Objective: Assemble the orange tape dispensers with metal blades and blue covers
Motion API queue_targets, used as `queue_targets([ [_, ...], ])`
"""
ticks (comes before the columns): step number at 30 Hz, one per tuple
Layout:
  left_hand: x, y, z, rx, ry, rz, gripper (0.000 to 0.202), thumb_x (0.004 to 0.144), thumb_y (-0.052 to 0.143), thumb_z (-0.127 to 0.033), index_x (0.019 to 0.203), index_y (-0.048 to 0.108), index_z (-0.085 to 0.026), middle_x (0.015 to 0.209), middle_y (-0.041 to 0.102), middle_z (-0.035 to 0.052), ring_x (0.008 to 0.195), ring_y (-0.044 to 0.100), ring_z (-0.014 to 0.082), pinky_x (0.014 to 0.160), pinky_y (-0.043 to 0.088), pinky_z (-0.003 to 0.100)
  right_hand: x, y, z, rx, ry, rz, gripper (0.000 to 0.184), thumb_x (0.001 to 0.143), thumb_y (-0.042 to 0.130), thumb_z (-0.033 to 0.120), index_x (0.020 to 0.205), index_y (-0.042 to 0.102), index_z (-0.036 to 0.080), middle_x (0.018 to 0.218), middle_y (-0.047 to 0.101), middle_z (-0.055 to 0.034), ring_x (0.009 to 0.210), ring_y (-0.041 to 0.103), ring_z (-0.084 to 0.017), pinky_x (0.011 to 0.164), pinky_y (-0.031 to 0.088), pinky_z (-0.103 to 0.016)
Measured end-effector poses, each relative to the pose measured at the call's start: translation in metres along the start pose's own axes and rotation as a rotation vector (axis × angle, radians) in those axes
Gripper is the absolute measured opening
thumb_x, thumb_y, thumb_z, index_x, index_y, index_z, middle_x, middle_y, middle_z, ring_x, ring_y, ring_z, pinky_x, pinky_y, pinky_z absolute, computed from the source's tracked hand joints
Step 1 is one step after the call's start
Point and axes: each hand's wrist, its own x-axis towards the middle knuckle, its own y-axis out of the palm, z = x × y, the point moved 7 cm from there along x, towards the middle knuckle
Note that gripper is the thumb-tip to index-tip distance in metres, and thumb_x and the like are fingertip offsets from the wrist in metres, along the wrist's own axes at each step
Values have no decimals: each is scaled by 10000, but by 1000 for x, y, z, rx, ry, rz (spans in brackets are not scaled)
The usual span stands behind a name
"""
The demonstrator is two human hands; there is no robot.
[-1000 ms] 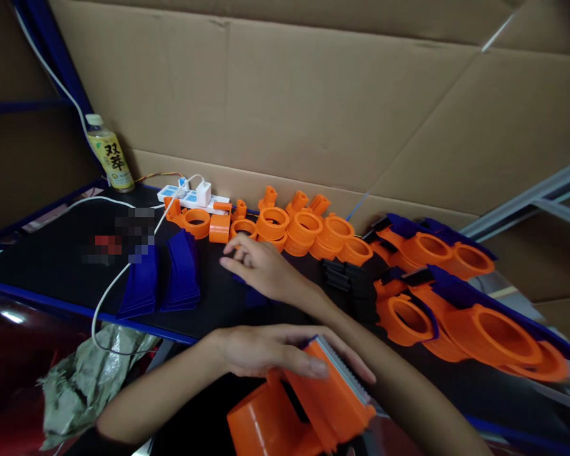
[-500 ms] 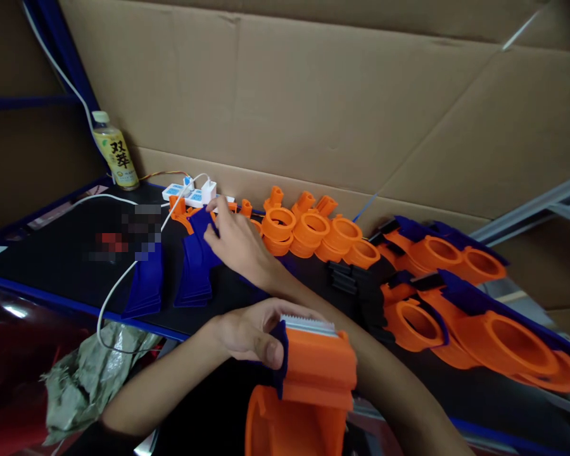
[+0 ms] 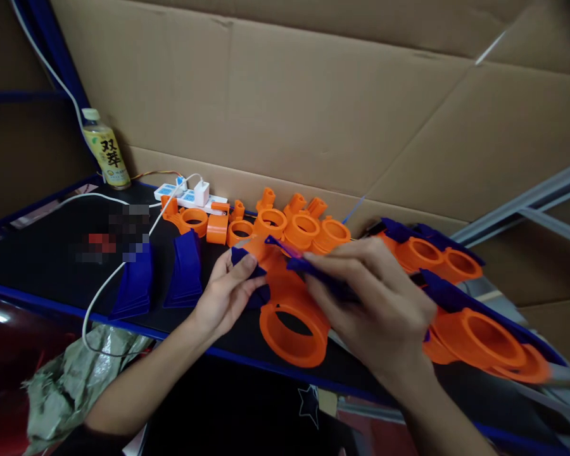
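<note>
Dim, soft light; edges warped, slight motion blur.

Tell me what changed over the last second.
The right hand reached left to the blue stacks, took a blue piece and brought it back to the orange part. The left hand lifted that orange part from the near edge to the middle, turning its ring toward the camera. The blue stacks, orange rings, bottle and power strip stayed put.
</note>
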Motion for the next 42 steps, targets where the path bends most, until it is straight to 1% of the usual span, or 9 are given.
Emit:
queue_targets([
  [3,-1,-1,3,36,36,-59,358,763,846,-301,1073,700,-198,1099,742,53,1007,710,212,865,580,316,-17,-1,16,-75,-118,44,260,857,717,101,1064,681,254,837,654,-50,774,619,-197,683,534,-345],
  [8,-9,1,6,109,110,-116,415,715,887,-262,1062,670,-191,1086,718,34,1011,678,172,960,518,294,-21,4,19,-182,-179,47,195,873,707,87,1013,662,215,769,600,-36,723,564,-169,615,512,-297],
  [12,-9,1,9,127,111,-105,394,740,873,-285,1043,640,-193,982,671,3,885,640,129,868,514,259,-20,10,22,-184,-231,49,185,857,712,52,999,661,160,738,578,-36,709,541,-167,587,498,-291],
  [18,-9,0,5,267,155,-28,497,702,895,-256,1105,608,-217,1015,649,3,927,622,142,891,489,258,-26,14,21,-187,-186,117,176,852,704,44,980,655,154,735,557,-37,692,515,-171,583,475,-304],
  [21,-14,5,-3,399,191,24,629,622,931,-193,1147,588,-239,997,645,-13,885,615,141,836,493,246,-28,10,14,-24,-92,163,167,859,734,113,983,646,179,889,618,-67,811,584,-188,697,523,-322],
  [25,-21,17,-13,547,257,106,705,560,961,-211,1155,583,-240,1022,664,6,880,641,173,805,515,275,-32,12,-13,330,239,224,247,910,717,308,1137,639,250,1128,649,-69,1050,636,-217,880,544,-351],
  [31,-26,30,-10,498,303,244,740,511,973,-156,1153,612,-231,1101,676,34,1040,669,233,966,516,354,-48,30,-38,763,648,212,162,863,765,333,995,697,269,951,671,-4,881,643,-154,774,536,-244],
  [35,-25,34,-9,460,301,361,742,479,985,-159,1141,652,-208,1094,686,55,1083,669,269,1069,481,444,-58,34,-38,885,743,222,159,819,810,310,922,697,266,891,643,13,823,617,-127,708,509,-204],
  [42,-27,40,-7,438,267,453,823,418,1012,-199,1161,658,-218,1211,707,120,1204,647,335,1087,470,478,-60,30,-36,884,685,267,121,852,777,294,868,669,243,939,639,-2,900,627,-151,781,511,-250],
])
